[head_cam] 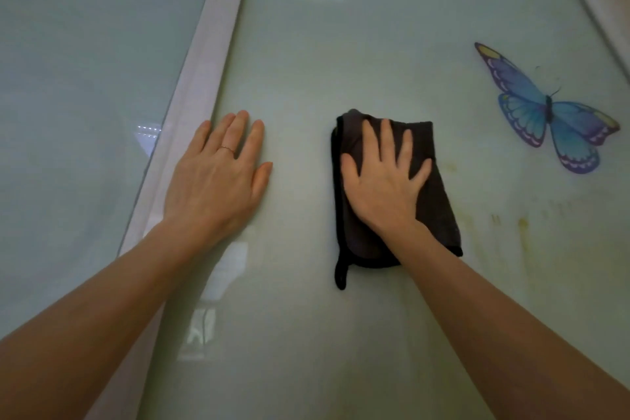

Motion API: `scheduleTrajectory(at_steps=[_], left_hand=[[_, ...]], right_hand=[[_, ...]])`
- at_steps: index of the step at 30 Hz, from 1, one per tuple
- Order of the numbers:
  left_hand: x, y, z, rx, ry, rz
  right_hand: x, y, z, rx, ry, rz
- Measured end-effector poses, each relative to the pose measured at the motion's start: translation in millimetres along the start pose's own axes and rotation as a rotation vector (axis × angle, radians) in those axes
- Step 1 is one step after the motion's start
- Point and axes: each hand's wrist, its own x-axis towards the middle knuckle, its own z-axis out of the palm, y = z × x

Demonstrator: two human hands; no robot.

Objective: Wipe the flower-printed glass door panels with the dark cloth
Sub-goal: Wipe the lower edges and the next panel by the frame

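Frosted glass door panel (pixel 341 44), dark cloth (pixel 439 208) under a palm

The right hand (pixel 381 187) is pressing the folded dark cloth flat against the panel's middle, its fingers spread straight and curling round nothing. The left hand (pixel 218 181) is resting open on the same glass, fingers straight, just right of the pale frame (pixel 191 106). A blue butterfly print (pixel 545 109) is showing to the right, above yellowish streaks (pixel 523 225).

Pale glass, dark cloth, blue butterfly.
The right glass panel (pixel 341 44) was a milky grey-green and the left glass panel (pixel 85 61) a cooler blue-grey; the frame strip (pixel 204 78) between them was pale lilac-white. The cloth (pixel 433 194) was charcoal grey with black edging. The printed butterfly (pixel 531 109) was blue shading to turquoise, with purple wing borders, white scalloped marks, yellow wingtips and a dark body. Yellow-brown streaks (pixel 523 225) stained the glass below it. A thin gold-toned ring (pixel 227 149) showed on the left hand (pixel 218 181).
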Motion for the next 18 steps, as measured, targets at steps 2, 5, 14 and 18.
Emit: scheduleTrajectory(at_steps=[2,5,14,18], left_hand=[[1.9,-1.1,-0.3,-0.011,0.012,0.007],[3.5,0.2,-1.1,-0.007,0.01,0.01],[1.3,0.2,-0.4,-0.017,0.014,0.001],[1.3,-0.7,-1.0,-0.027,0.018,0.008]], right_hand=[[5.0,10.1,-5.2,0.021,-0.048,-0.09],[14.3,43.1,-14.3,0.046,-0.048,-0.047],[-11.0,22.9,-2.9,0.039,0.031,0.185],[-32.8,21.9,3.6,-0.039,0.009,-0.094]])
